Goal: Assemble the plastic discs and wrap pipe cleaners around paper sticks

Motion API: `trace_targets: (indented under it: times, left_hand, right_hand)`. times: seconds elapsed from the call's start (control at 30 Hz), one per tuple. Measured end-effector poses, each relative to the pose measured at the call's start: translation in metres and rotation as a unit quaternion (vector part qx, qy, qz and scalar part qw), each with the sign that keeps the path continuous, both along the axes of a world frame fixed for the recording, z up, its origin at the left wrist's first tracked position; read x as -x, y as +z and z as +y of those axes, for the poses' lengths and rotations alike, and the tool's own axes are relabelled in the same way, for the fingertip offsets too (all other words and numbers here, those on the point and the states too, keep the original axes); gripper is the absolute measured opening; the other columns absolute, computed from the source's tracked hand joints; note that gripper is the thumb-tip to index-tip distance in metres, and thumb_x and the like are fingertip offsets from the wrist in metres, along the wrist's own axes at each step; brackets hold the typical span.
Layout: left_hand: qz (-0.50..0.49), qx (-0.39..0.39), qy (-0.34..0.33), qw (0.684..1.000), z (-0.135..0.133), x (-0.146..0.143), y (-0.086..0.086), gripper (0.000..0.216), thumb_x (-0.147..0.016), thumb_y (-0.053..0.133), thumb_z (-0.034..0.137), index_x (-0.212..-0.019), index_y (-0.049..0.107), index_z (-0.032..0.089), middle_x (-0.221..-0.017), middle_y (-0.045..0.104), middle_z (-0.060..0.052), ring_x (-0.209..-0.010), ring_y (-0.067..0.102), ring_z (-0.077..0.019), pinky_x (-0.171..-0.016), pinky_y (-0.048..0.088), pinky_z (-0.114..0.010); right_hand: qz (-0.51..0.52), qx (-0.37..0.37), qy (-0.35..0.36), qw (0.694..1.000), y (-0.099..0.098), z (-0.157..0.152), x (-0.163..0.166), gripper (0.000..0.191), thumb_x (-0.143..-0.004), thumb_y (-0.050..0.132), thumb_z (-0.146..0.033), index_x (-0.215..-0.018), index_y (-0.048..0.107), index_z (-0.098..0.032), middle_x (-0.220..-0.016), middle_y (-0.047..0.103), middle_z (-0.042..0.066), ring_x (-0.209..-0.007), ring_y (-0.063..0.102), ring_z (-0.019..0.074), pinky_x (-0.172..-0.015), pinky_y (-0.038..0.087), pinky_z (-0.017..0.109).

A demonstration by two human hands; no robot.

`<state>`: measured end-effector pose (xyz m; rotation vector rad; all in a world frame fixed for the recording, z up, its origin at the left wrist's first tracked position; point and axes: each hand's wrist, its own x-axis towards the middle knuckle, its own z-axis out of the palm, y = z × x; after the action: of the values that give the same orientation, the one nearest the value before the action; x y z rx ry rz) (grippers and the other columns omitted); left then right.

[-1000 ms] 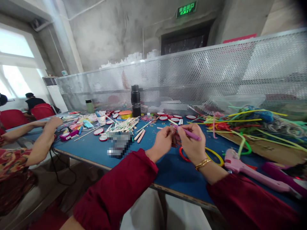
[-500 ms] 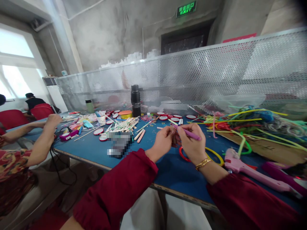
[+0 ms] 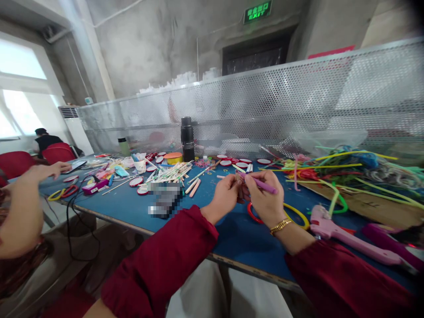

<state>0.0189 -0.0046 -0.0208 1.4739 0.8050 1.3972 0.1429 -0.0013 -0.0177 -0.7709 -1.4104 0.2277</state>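
Observation:
My left hand (image 3: 224, 195) and my right hand (image 3: 265, 197) meet above the blue table (image 3: 139, 208), both in dark red sleeves. The right hand's fingers are pinched round a purple fuzzy stick (image 3: 261, 183) that slants up to the left. The left hand's fingers are closed on a small brownish piece (image 3: 239, 185) next to the stick's left end. A gold bracelet (image 3: 280, 226) sits on my right wrist. Under the hands lie a red ring (image 3: 251, 213) and a yellow ring (image 3: 298, 213).
A pink glue gun (image 3: 334, 232) lies at the right front. Coloured fuzzy sticks (image 3: 344, 170) pile on cardboard at the right. Wooden sticks (image 3: 174, 172), small red-rimmed discs (image 3: 136, 181) and a black flask (image 3: 187, 139) stand mid-table. A co-worker's arm (image 3: 23, 207) is at the left. A perforated metal screen (image 3: 265, 101) backs the table.
My hands have hardly moved. The co-worker at the left has lifted their arm and reached further left, uncovering rings on the table.

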Motion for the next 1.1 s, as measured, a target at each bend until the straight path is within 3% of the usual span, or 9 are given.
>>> trace_targets:
  times: [0.23, 0.37, 0.5, 0.7, 0.83, 0.93, 1.1]
  left_hand:
    - [-0.023, 0.031, -0.026, 0.999, -0.001, 0.0, 0.003, 0.029, -0.092, 0.062, 0.048, -0.093, 0.054, 0.02, -0.067, 0.058, 0.003, -0.05, 0.055, -0.0112, -0.049, 0.049, -0.023]
    - [-0.051, 0.064, -0.032, 0.996, -0.004, 0.001, 0.006, 0.02, -0.095, 0.057, 0.04, -0.098, 0.055, 0.02, -0.07, 0.062, 0.001, -0.054, 0.06, -0.0129, -0.051, 0.048, -0.023]
    - [-0.056, 0.076, -0.024, 0.995, -0.003, 0.003, 0.005, 0.018, -0.097, 0.054, 0.038, -0.098, 0.056, 0.02, -0.068, 0.063, 0.001, -0.055, 0.061, -0.0136, -0.054, 0.049, -0.024]
    - [-0.044, 0.06, -0.016, 0.997, 0.001, 0.004, 0.002, 0.027, -0.097, 0.058, 0.043, -0.086, 0.054, 0.019, -0.068, 0.062, 0.0, -0.056, 0.059, -0.0126, -0.057, 0.05, -0.025]
    - [-0.051, 0.075, -0.02, 0.996, 0.004, 0.003, 0.002, 0.026, -0.095, 0.061, 0.041, -0.085, 0.054, 0.018, -0.067, 0.061, 0.0, -0.057, 0.059, -0.0124, -0.061, 0.054, -0.027]
    - [-0.048, 0.073, -0.011, 0.996, 0.006, 0.003, 0.002, 0.027, -0.094, 0.062, 0.041, -0.083, 0.052, 0.018, -0.065, 0.057, 0.002, -0.053, 0.056, -0.0108, -0.058, 0.054, -0.026]
    - [-0.009, 0.043, 0.02, 0.999, 0.005, 0.005, -0.001, 0.026, -0.094, 0.061, 0.043, -0.088, 0.054, 0.019, -0.065, 0.056, 0.004, -0.05, 0.054, -0.0096, -0.053, 0.051, -0.023]
  right_hand:
    - [0.031, 0.027, 0.027, 0.999, 0.001, -0.001, 0.002, 0.026, -0.091, 0.069, -0.049, -0.088, 0.06, -0.024, -0.072, 0.066, 0.002, -0.059, 0.063, 0.0193, -0.053, 0.053, 0.035]
    - [0.037, 0.015, 0.075, 0.996, 0.003, -0.003, 0.004, 0.028, -0.095, 0.064, -0.051, -0.105, 0.064, -0.024, -0.091, 0.075, 0.007, -0.076, 0.073, 0.0222, -0.064, 0.061, 0.037]
    - [0.006, -0.013, 0.059, 0.998, -0.001, -0.001, 0.002, 0.029, -0.098, 0.062, -0.049, -0.114, 0.067, -0.025, -0.099, 0.077, 0.008, -0.087, 0.075, 0.0232, -0.078, 0.063, 0.041]
    - [0.056, 0.034, 0.12, 0.991, -0.01, 0.004, 0.003, 0.042, -0.102, 0.05, -0.055, -0.119, 0.072, -0.024, -0.11, 0.077, 0.01, -0.098, 0.075, 0.0257, -0.085, 0.063, 0.045]
    - [0.082, 0.041, 0.112, 0.99, -0.008, 0.004, 0.005, 0.035, -0.096, 0.062, -0.048, -0.12, 0.067, -0.024, -0.107, 0.077, 0.011, -0.093, 0.076, 0.0256, -0.083, 0.064, 0.045]
    - [0.056, 0.027, 0.11, 0.992, -0.006, 0.001, 0.005, 0.027, -0.091, 0.066, -0.042, -0.11, 0.066, -0.023, -0.103, 0.077, 0.01, -0.092, 0.076, 0.0253, -0.083, 0.063, 0.044]
    - [0.03, 0.047, 0.111, 0.992, -0.003, -0.004, 0.006, 0.022, -0.084, 0.071, -0.041, -0.096, 0.066, -0.023, -0.087, 0.076, 0.006, -0.073, 0.073, 0.0226, -0.062, 0.061, 0.036]
